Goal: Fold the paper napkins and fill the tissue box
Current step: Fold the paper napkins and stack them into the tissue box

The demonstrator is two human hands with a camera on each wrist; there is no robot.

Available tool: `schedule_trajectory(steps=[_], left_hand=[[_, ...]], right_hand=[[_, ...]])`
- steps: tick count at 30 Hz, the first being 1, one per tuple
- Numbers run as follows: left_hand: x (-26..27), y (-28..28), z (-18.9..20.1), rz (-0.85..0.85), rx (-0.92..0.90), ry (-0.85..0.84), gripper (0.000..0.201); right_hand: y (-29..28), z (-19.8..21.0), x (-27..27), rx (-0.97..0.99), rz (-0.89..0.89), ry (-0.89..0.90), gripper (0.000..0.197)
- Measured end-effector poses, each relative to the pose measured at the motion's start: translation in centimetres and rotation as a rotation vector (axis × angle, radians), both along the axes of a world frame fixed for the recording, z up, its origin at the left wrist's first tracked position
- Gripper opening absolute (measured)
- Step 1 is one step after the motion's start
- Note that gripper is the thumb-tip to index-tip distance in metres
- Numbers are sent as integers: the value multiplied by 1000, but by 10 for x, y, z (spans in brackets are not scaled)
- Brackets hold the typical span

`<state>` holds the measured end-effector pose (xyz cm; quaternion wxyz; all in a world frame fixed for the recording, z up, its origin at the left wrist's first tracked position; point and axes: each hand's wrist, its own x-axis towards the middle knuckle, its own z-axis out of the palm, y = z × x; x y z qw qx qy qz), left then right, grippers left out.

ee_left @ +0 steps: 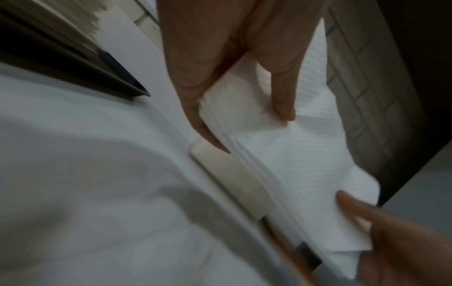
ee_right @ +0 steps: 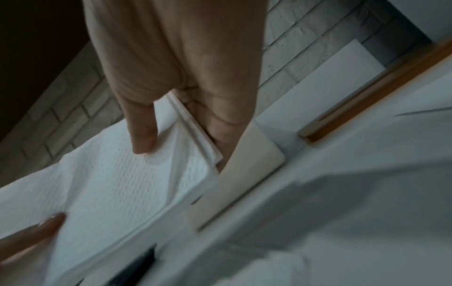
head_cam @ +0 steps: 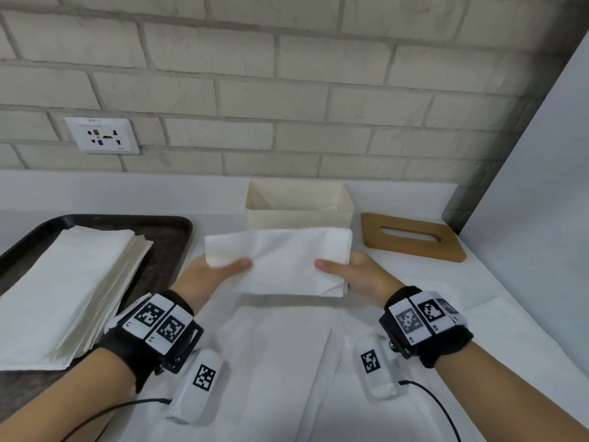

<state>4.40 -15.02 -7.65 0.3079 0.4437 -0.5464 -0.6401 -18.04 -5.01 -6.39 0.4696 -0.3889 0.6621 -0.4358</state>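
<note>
A small stack of folded white napkins (head_cam: 280, 260) hangs in the air just in front of the open cream tissue box (head_cam: 299, 215). My left hand (head_cam: 220, 269) pinches its left end, thumb on top and fingers beneath. My right hand (head_cam: 347, 272) pinches the right end the same way. The left wrist view shows the folded napkins (ee_left: 293, 154) held between thumb and fingers above the box's wall (ee_left: 232, 180). In the right wrist view the napkins (ee_right: 117, 183) sit beside the box's corner (ee_right: 254, 160). The box's inside looks bare apart from a pale sheet at the bottom.
A dark tray (head_cam: 172, 237) at the left carries a thick pile of unfolded napkins (head_cam: 63, 288). The wooden slotted lid (head_cam: 411, 237) lies to the right of the box. Flat white napkins (head_cam: 287, 362) cover the counter below my hands. A brick wall with a socket (head_cam: 102, 135) stands behind.
</note>
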Motion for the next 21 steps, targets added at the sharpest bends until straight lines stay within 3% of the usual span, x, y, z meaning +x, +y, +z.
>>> schedule_trajectory(steps=[5, 8, 10, 13, 17, 21], left_hand=[[-39, -21, 55, 73, -13, 213, 32], [-64, -39, 79, 57, -39, 168, 39], [-77, -55, 89, 45, 8, 67, 42], [-93, -82, 95, 16, 49, -56, 18], [-114, -120, 82, 35, -187, -454, 43], [-134, -138, 66, -15, -351, -866, 51]], right_hand=[[-23, 44, -15, -146, -9, -159, 37], [-41, 69, -28, -207, -35, -156, 37], [-56, 80, -40, -233, -74, -114, 36], [-84, 81, -61, -155, -144, 6, 41], [-121, 65, -76, 27, -118, 273, 46], [-148, 46, -76, 186, -58, 581, 42]])
